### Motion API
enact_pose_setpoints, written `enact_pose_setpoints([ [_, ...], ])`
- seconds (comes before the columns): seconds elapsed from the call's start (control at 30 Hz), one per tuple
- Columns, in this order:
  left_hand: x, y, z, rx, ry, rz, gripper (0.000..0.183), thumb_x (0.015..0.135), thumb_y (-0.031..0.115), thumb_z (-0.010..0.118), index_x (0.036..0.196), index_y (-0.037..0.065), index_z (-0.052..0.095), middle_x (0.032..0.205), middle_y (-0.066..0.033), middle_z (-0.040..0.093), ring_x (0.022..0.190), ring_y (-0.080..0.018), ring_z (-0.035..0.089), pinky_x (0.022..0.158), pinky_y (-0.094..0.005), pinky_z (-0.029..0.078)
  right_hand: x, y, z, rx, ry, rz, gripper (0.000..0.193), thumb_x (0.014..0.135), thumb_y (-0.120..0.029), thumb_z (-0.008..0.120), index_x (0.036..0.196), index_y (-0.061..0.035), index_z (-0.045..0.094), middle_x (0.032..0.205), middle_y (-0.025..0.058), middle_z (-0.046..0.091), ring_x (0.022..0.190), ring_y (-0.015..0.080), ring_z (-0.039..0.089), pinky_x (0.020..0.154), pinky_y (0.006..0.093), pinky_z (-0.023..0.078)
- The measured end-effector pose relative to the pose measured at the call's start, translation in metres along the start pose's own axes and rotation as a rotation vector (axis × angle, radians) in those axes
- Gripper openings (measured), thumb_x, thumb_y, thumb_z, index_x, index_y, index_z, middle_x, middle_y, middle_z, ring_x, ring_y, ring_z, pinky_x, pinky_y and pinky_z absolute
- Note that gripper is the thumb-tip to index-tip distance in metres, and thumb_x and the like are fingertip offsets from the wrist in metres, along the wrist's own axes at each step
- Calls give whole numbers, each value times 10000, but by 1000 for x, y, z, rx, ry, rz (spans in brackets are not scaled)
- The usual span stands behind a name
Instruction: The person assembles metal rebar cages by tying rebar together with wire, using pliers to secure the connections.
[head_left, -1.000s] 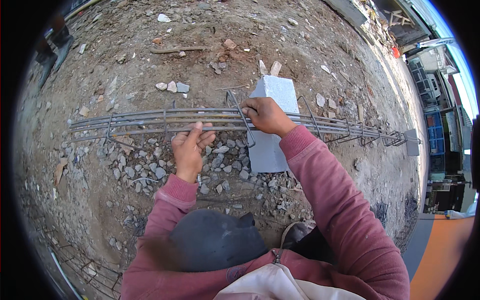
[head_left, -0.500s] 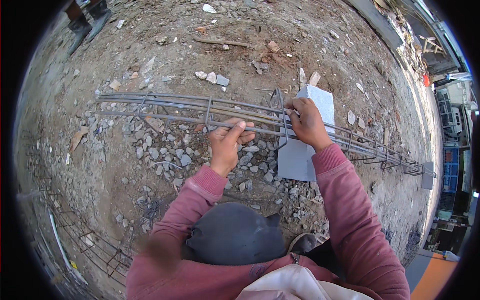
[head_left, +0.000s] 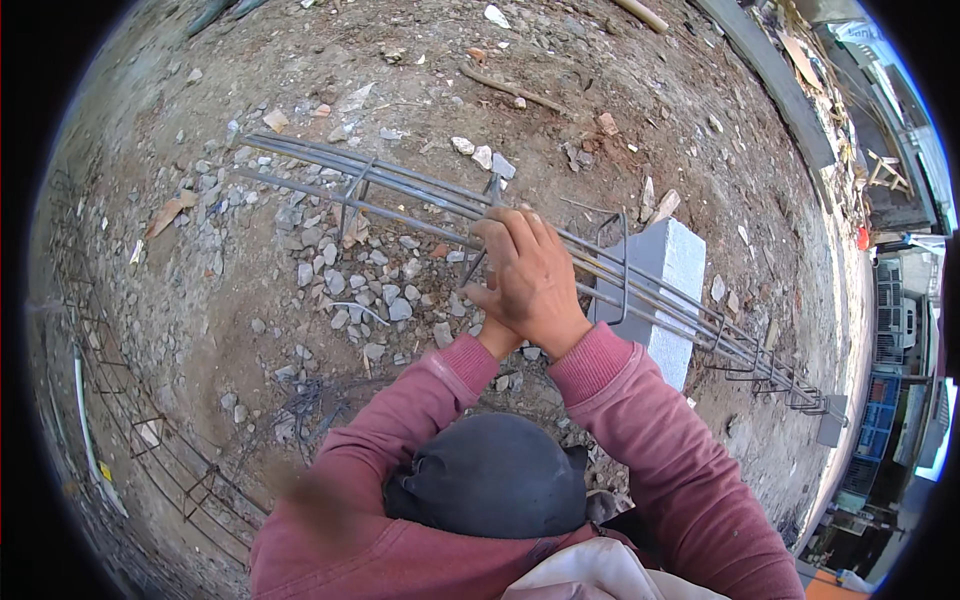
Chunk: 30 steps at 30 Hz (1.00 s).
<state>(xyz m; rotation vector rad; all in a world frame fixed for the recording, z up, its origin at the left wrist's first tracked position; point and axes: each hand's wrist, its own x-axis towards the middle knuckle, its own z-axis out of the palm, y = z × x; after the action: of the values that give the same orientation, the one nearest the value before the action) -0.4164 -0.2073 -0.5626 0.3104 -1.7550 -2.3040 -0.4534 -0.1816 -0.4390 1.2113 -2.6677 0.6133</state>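
Note:
A long rebar cage (head_left: 400, 190) of thin steel bars with square stirrups runs across the ground in front of me, from upper left to lower right. My right hand (head_left: 535, 285) lies over the bars, its fingers and thumb curled round a stirrup (head_left: 494, 188) near the middle of the view. Beneath it, my left hand (head_left: 498, 338) shows only its wrist side; its fingers are hidden behind the right hand. Right of my hands, another stirrup (head_left: 626, 265) stands tilted around the bars. The cage rests on a pale grey block (head_left: 683, 265).
Grey stone chips (head_left: 400, 308) lie under and around the cage. A smaller block (head_left: 833, 420) is at the cage's far right end. More rebar framework (head_left: 190, 470) lies at lower left, near tangled wire (head_left: 315, 400). A stick (head_left: 515, 88) lies beyond the cage.
My right hand has moved left from beside the block to the middle stirrup, now covering my left hand. The view has shifted, and the cage's left end appears higher.

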Motion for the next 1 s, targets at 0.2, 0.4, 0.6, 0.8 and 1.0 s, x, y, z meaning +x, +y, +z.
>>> enact_pose_setpoints([
  [0.2,-3,10,3,195,-20,109,413,830,82,546,1232,42,458,1197,-156,510,1123,-280,486,915,-400,395,4,2,-3,48,-151,-63,502,528,-207,802,980,-122,600,1141,97,506,1157,330,445,946,437,389],
  [0.4,-5,13,3,541,-111,236,455,827,90,532,1266,42,422,1243,-177,465,1169,-311,440,965,-419,355,29,19,-5,199,-280,-41,604,497,-284,824,1013,-98,568,1291,173,403,1216,355,385,1045,466,288],
  [0.6,0,22,5,496,-48,329,467,831,111,516,1277,35,403,1248,-193,440,1168,-346,424,978,-425,340,35,18,1,-12,-200,-46,755,476,-452,817,1029,-34,517,1277,190,414,1181,373,418,1002,431,331],
  [0.8,2,21,8,422,-45,348,451,829,104,526,1257,17,416,1237,-200,445,1152,-345,437,968,-419,349,35,18,-1,-135,-237,25,928,504,-651,722,1110,7,476,1228,199,450,1193,360,406,1052,458,267],
  [1.0,5,31,11,40,12,232,426,828,93,557,1224,-4,431,1122,-164,530,1066,-285,517,879,-373,418,33,15,-1,-258,-97,-9,939,555,-701,667,1166,-19,460,1113,173,489,1106,338,447,1003,463,283],
])
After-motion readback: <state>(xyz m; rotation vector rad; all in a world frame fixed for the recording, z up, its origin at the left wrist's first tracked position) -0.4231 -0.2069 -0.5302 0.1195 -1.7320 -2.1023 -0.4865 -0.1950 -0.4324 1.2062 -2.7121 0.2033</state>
